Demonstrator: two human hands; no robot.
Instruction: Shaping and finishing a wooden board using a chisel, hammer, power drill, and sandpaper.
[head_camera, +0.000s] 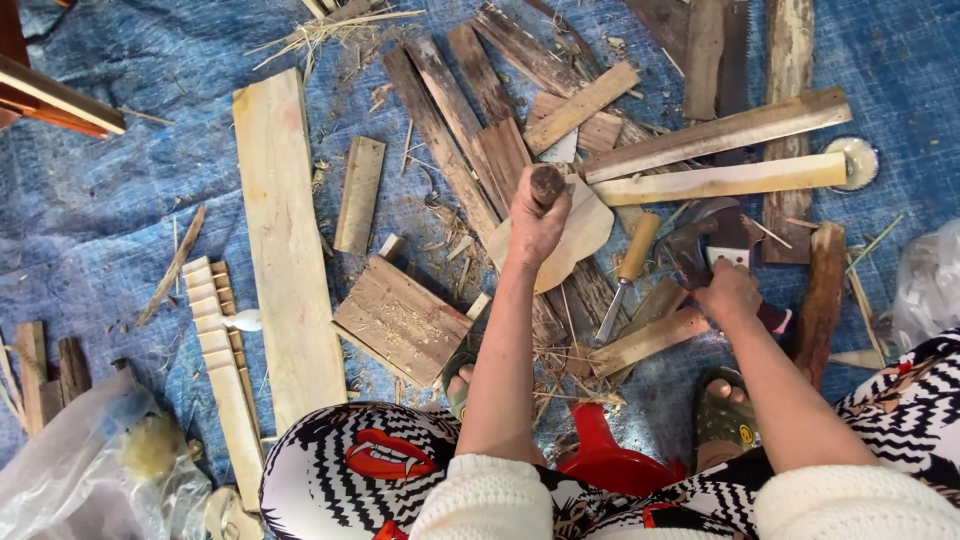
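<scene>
A person seated over a blue tarp (100, 220) strewn with wood scraps works a thin, pale, rounded piece of wood (578, 232) near the middle of the tarp. The left hand (535, 215) has its fingers closed tightly around a dark, round-ended wooden handle (547, 184), held upright against the pale piece. The right hand (728, 292) rests with fingers curled shut on a dark, rusty cleaver-like blade (700, 245) lying just to the right of it. Between the two hands a chisel with a light wooden handle (630, 265) lies on the scraps. A long pale plank (285, 230) stretches along the tarp's left side, a square slatted block (400, 318) beside it. A red plastic stool (605, 462) shows between the patterned knees.
</scene>
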